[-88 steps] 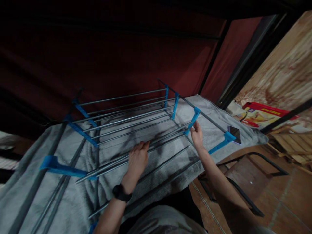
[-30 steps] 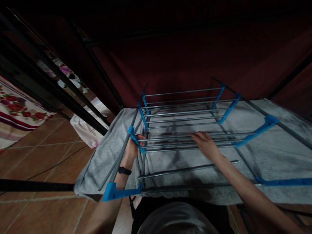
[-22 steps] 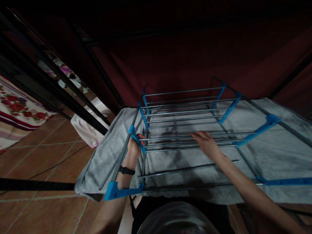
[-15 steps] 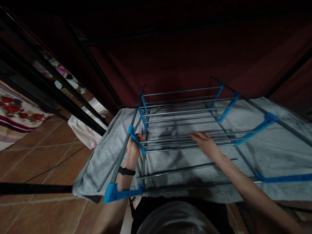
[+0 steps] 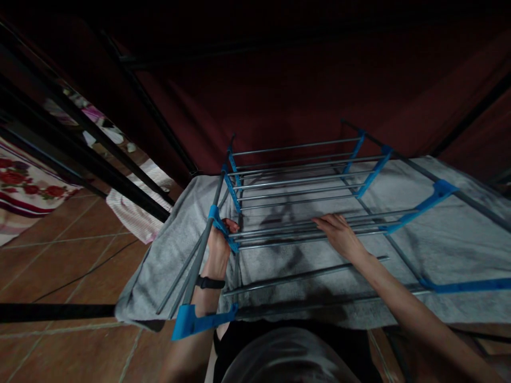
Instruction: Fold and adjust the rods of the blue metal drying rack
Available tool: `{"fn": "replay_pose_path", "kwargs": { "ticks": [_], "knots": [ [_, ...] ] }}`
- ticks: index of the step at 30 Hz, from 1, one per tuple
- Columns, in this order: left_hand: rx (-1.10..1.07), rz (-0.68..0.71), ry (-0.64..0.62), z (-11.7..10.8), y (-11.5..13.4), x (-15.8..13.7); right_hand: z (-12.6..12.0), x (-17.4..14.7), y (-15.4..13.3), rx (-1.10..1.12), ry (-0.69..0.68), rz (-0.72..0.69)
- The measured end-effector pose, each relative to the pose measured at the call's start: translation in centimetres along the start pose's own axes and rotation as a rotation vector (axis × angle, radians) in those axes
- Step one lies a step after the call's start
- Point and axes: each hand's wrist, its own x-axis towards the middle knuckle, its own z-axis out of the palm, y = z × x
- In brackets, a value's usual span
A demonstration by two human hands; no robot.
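A rack of grey metal tubes (image 5: pixel 303 184) and blue plastic brackets lies on a grey cloth. My left hand (image 5: pixel 219 238) is wrapped round a blue bracket (image 5: pixel 232 244) at the rack's left side, its fingertips showing past the inner edge. Across the middle tubes (image 5: pixel 279 231), my right hand (image 5: pixel 338 232) is closed over one with fingers curled down; its fingertips are partly hidden. Nearer my body, a loose-looking tube (image 5: pixel 307 275) rests slantwise on the cloth. The front left bracket (image 5: pixel 203 321) juts out over my left forearm.
The grey cloth (image 5: pixel 159 271) covers the surface under the rack. A dark red fabric wall (image 5: pixel 279 96) stands behind it. Black frame bars (image 5: pixel 80 149) cross the left side above a tiled floor (image 5: pixel 72 266). A striped cloth (image 5: pixel 136 207) hangs there.
The view has shifted slightly. Both hands keep their places on the rack, with the right hand's fingers almost unmoved. The front left bracket sits a little lower in view.
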Motion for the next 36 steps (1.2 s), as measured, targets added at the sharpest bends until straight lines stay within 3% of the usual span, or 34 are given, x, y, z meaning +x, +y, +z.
{"fn": "replay_pose_path", "kwargs": {
  "ticks": [6,11,13,24,36],
  "knots": [
    [0.056,-0.008,-0.08,-0.3,0.5,0.4,0.0,0.4,-0.1,-0.023,0.008,0.02],
    [0.125,-0.136,-0.329,-1.2,1.1,1.1,0.0,0.5,-0.1,-0.017,0.012,0.024],
    [0.128,-0.175,-0.371,-1.4,1.2,1.4,0.1,0.5,0.0,-0.013,0.008,0.031],
    [0.118,-0.245,-0.449,-1.9,1.2,2.0,0.0,0.7,-0.1,-0.018,0.05,0.029],
    [0.117,-0.211,-0.453,-1.5,1.2,2.1,0.1,0.7,0.1,-0.003,0.031,0.036]
  ]
}}
